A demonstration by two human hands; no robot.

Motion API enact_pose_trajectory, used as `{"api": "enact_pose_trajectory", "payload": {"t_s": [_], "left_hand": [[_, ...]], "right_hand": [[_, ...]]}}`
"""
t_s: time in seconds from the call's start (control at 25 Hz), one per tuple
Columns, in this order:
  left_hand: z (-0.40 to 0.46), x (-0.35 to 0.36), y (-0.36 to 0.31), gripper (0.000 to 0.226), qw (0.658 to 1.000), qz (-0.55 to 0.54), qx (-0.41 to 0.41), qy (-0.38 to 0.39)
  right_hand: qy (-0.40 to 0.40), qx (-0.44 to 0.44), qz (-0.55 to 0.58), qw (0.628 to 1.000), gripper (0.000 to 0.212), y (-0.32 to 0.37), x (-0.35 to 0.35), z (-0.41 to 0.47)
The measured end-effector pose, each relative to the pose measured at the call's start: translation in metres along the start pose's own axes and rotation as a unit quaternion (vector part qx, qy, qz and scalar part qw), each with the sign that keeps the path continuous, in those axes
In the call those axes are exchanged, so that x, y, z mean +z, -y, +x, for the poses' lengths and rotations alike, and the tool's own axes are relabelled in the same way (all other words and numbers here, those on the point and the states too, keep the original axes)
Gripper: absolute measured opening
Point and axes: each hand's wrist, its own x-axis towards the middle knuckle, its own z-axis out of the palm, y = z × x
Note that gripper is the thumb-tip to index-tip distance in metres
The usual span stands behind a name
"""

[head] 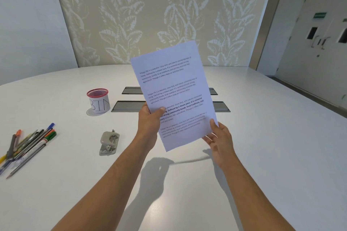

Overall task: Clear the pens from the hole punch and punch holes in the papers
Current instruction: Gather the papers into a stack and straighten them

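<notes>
A printed white paper sheet [174, 88] is held upright in the air above the white table [262, 137]. My left hand [150, 120] pinches its lower left edge, thumb on the front. At the sheet's lower right corner, my right hand [218, 140] holds it between thumb and fingers. The grey hole punch [109, 143] lies on the table to the left of my left forearm, with nothing on it. A pile of several pens and pencils [28, 146] lies at the far left of the table, apart from the punch.
A red mesh cup with a white label reading BIN [98, 101] stands behind the punch. Two grey cable flaps [129, 106] are set into the table's middle, partly hidden by the paper. A patterned wall closes the far side; doors stand at the right.
</notes>
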Motion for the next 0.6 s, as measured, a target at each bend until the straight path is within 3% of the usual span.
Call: {"api": "enact_pose_trajectory", "payload": {"t_s": [0.04,0.12,0.24,0.4,0.6], "left_hand": [[0.000,0.002,0.003,0.029,1.000,-0.020,-0.006,0.001],[-0.003,0.007,0.008,0.033,0.998,-0.055,-0.012,0.005],[-0.008,0.013,0.019,0.033,0.996,-0.089,-0.017,0.009],[-0.009,0.011,0.030,0.034,0.994,-0.102,-0.032,0.004],[-0.007,0.005,0.041,0.040,0.995,-0.090,-0.038,0.023]], "right_hand": [[0.038,0.007,0.052,0.998,0.093,-0.001,0.001,-0.001],[0.091,-0.011,0.132,0.987,0.071,-0.004,0.007,-0.005],[0.081,-0.043,0.167,0.982,0.049,-0.008,0.017,-0.006],[0.031,-0.033,0.131,0.990,0.036,-0.005,0.021,-0.010],[0.022,-0.073,0.061,0.995,0.033,0.000,0.021,-0.012]]}}
